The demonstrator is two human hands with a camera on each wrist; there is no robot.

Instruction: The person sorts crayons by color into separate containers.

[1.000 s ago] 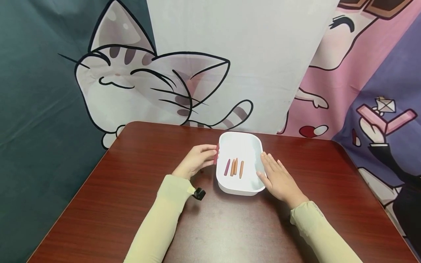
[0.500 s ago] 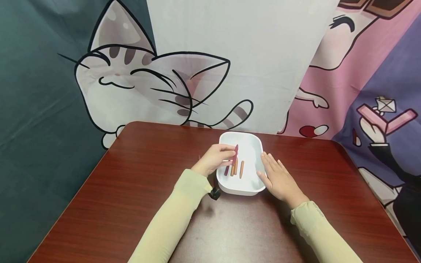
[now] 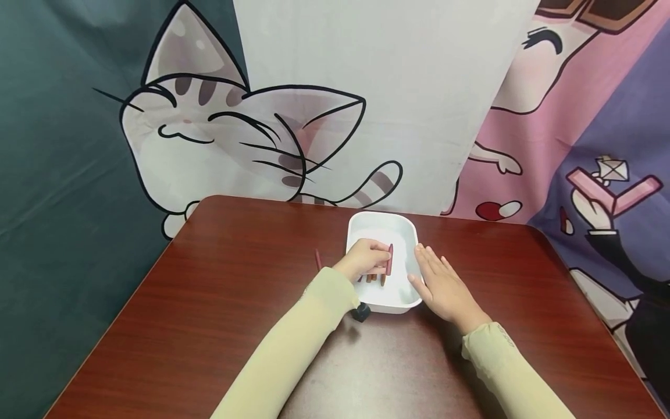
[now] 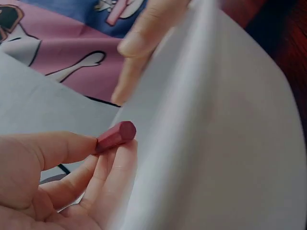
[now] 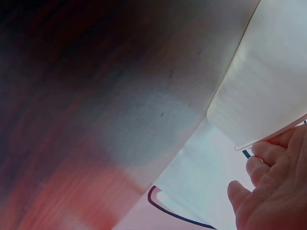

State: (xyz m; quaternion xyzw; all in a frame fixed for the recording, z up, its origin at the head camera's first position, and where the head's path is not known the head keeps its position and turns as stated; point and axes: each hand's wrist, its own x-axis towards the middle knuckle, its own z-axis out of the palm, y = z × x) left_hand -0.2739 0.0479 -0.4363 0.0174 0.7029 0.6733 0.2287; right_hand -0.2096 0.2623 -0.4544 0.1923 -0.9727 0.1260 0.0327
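Between thumb and fingers my left hand [image 3: 362, 257] pinches a dark red crayon [image 3: 389, 259], held over the inside of a white plastic box [image 3: 389, 306]. In the left wrist view the six-sided end of this crayon [image 4: 126, 131] shows near the box's wall [image 4: 230, 124]. Several orange-brown crayons [image 3: 384, 280] lie in the box, partly hidden under the left hand. My right hand [image 3: 445, 284] rests its extended fingers against the box's right side. The right wrist view shows those fingers [image 5: 268, 154] at the box's edge.
Left of the box, another red crayon [image 3: 317, 259] lies on the brown wooden table [image 3: 209, 302], partly behind the left sleeve [image 3: 293, 331]. Cartoon-printed cloth [image 3: 429, 105] hangs behind the table's far edge.
My left hand has moved right with the red crayon, from the box's left edge to over its middle, now covering part of the crayons inside. The right hand stays in place.
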